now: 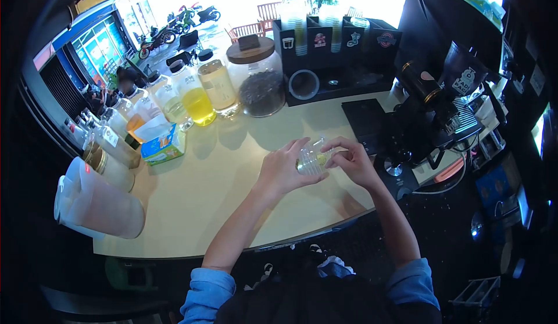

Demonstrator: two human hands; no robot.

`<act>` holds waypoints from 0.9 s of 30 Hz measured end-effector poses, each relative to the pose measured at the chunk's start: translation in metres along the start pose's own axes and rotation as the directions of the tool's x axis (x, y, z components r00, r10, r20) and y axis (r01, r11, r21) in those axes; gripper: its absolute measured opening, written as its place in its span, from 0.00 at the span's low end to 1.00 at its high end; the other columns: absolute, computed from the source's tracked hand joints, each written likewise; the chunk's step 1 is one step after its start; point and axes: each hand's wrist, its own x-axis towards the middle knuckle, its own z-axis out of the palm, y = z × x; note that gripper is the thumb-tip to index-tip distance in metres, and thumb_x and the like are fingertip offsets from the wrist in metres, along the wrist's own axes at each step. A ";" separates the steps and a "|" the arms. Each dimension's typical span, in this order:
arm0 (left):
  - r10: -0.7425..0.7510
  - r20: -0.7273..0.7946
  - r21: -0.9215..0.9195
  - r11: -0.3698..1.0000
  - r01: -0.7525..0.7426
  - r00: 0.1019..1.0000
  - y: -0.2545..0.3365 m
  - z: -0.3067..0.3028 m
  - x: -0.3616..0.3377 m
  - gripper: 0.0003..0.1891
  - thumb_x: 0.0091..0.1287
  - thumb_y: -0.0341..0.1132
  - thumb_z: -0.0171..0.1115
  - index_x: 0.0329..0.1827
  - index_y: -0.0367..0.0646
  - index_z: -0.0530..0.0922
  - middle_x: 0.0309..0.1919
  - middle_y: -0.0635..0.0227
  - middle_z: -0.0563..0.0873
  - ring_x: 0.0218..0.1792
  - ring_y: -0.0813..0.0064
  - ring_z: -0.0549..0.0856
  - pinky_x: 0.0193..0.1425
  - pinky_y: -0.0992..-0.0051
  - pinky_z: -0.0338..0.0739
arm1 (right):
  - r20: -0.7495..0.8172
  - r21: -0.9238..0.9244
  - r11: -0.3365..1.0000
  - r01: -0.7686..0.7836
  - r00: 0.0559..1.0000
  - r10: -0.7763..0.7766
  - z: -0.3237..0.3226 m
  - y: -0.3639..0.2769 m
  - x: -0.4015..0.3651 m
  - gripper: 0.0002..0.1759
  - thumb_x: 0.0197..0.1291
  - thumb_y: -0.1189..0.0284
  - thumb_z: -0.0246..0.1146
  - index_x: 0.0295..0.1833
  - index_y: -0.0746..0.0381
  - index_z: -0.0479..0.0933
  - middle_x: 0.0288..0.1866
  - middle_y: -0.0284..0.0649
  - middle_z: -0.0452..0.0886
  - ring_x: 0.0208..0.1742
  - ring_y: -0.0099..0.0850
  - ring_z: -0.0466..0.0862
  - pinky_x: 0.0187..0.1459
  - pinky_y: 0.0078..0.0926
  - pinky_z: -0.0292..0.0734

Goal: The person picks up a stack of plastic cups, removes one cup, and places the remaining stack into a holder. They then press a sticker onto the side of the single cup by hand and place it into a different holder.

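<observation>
My left hand is wrapped around a clear ribbed cup, held tilted above the wooden counter. Something yellowish-green shows through the cup's wall; I cannot make out what it is. My right hand is at the cup's right side, by its opening, with thumb and fingers bent together in a pinch. Whatever sits between those fingertips, if anything, is too small to tell.
Along the back left stand a bottle of yellow liquid, a wooden-lidded jar and a tissue box. A plastic pitcher is at left. Behind is a black cup holder; at right, a coffee machine.
</observation>
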 end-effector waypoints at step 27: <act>-0.047 -0.033 0.123 0.991 0.050 0.998 0.034 0.027 0.000 0.31 0.48 0.47 0.71 0.55 0.47 0.74 0.56 0.65 0.77 0.49 0.58 0.83 0.57 0.60 0.75 | 0.104 0.079 0.995 -0.061 0.993 0.052 -0.060 0.016 -0.009 0.15 0.69 0.74 0.57 0.58 0.69 0.76 0.49 0.42 0.83 0.39 0.26 0.85 0.40 0.19 0.81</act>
